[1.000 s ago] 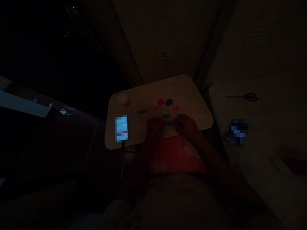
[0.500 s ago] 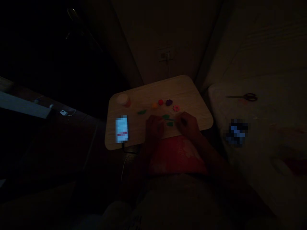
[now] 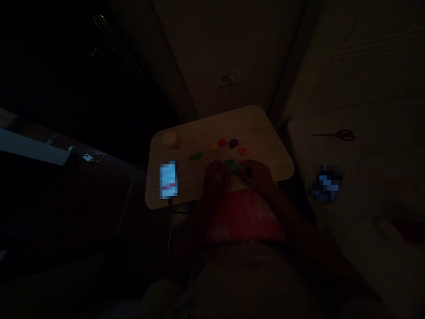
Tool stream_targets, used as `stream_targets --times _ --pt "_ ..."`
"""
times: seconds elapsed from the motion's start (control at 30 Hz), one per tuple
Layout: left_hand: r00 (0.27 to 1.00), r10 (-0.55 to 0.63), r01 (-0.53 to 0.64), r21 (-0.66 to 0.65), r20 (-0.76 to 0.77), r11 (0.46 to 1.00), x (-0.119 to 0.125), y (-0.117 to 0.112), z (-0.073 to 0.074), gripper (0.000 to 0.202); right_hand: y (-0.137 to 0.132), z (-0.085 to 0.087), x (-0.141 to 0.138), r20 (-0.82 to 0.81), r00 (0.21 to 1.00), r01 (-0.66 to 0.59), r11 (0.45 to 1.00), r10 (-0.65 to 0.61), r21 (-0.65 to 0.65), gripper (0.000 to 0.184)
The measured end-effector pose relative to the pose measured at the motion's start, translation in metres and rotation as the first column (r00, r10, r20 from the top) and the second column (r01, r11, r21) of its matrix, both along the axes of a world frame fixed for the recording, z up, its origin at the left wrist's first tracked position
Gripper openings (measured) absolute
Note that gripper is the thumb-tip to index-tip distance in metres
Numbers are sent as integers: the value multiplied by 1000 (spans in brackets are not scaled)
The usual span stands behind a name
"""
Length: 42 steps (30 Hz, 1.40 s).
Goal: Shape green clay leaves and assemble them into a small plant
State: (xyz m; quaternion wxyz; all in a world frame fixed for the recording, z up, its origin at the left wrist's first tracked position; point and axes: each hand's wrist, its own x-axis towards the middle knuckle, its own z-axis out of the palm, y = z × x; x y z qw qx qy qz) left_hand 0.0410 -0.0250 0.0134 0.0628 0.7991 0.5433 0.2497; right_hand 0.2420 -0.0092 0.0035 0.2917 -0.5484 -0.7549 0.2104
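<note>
In dim light my right hand (image 3: pixel 257 173) is closed on a thin pale stick-like tool (image 3: pixel 239 166), whose tip points left across small green pieces (image 3: pixel 229 162) of what looks like modelling clay. My left hand (image 3: pixel 216 172) rests beside them at the table's near edge, fingers curled; what it pinches, if anything, is too dark to tell. Beyond the hands lie an orange lump (image 3: pixel 214 147), a red lump (image 3: pixel 222 142), a dark purple lump (image 3: pixel 233 143) and a pink flower-shaped piece (image 3: pixel 244 151). Another green piece (image 3: pixel 195 156) sits farther left.
On the small wooden table (image 3: pixel 192 133) stand a cup-like container (image 3: pixel 171 140) at the back left and a lit phone (image 3: pixel 168 179) with a cable at the front left. Scissors (image 3: pixel 335 134) and a blurred dark object (image 3: pixel 328 184) lie on the pale surface at right.
My right hand has moved left, bringing the stick-like tool closer to my left hand. My left hand has shifted slightly right. The coloured pieces lie much as before.
</note>
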Motion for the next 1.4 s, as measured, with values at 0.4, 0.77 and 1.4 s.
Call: stream_targets --times 0.4,0.77,1.4 --pt "992 24 -21 -24 127 999 -3 0 0 16 0 20 -11 -72 964 241 955 -257 -175 24" --pt "982 -183 182 25 38 983 -1 -7 -2 29 -2 22 -5 47 938 345 920 -343 -185 21" --pt "938 -347 346 -41 1 937 -1 -8 4 37 10 8 22 -729 627 95 956 -274 -278 31"
